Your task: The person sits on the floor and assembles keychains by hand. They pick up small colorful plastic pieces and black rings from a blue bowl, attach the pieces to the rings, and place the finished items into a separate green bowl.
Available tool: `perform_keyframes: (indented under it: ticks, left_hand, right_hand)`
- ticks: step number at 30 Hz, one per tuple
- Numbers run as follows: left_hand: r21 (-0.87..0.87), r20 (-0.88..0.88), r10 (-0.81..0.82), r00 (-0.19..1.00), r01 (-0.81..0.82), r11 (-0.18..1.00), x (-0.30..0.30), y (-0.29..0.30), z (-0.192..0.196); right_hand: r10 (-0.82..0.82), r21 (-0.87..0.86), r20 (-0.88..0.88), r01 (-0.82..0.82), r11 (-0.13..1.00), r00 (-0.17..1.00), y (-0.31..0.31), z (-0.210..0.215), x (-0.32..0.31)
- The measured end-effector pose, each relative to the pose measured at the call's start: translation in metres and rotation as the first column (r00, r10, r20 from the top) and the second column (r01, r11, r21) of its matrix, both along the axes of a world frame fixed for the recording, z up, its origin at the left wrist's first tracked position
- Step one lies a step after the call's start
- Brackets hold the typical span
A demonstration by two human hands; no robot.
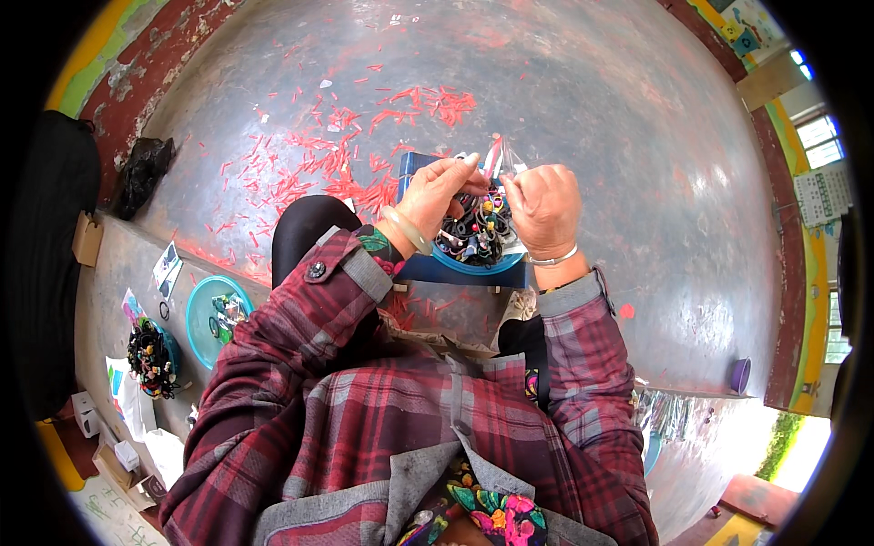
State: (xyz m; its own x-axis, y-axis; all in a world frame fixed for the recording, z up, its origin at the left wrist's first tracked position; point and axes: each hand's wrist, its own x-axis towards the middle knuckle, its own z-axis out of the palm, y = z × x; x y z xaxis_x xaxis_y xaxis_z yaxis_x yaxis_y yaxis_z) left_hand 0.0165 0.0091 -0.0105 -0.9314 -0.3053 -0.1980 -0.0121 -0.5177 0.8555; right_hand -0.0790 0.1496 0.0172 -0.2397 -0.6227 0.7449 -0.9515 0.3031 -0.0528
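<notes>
My left hand (441, 193) and my right hand (546, 207) are raised close together over a blue basin (482, 269) piled with dark hair ties (480, 235) bearing small coloured charms. The left fingers curl inward, thumb uppermost. Tightly bent, the right fingers have the thumb turned toward the left hand. Anything gripped in either hand is too small or hidden to name. Just beyond the gap between the hands shows clear plastic wrap (508, 156) with a red strip; whether a hand touches it I cannot tell. Under the basin is a dark blue box or board (414, 268).
Red scraps (337, 164) are scattered over the grey floor ahead and left. At my left are a turquoise basin (192, 314) with small packets, a heap of hair ties (152, 357) and a black bag (146, 173). A purple tub (740, 374) stands far right.
</notes>
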Motion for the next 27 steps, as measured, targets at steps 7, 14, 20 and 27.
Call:
perform_keyframes:
  ticks: [7,14,20,27]
  left_hand:
    - [0.012,-0.031,-0.071,0.997,0.071,0.997,0.002,-0.008,0.004]
    - [0.119,-0.084,-0.05,0.995,0.06,0.991,0.001,-0.008,0.003]
    - [0.11,-0.067,-0.052,0.996,0.059,0.992,0.002,-0.007,0.007]
    - [0.034,-0.016,-0.003,1.0,0.003,0.999,0.001,-0.004,0.01]
  right_hand:
    - [0.086,0.102,-0.187,-0.068,0.993,0.979,-0.002,0.001,0.005]
    - [0.084,0.109,-0.226,-0.06,0.992,0.971,-0.001,-0.001,0.006]
    - [0.097,0.125,-0.263,-0.066,0.99,0.96,-0.001,-0.002,0.006]
    - [0.168,0.191,-0.252,-0.122,0.974,0.953,-0.003,0.0,0.011]
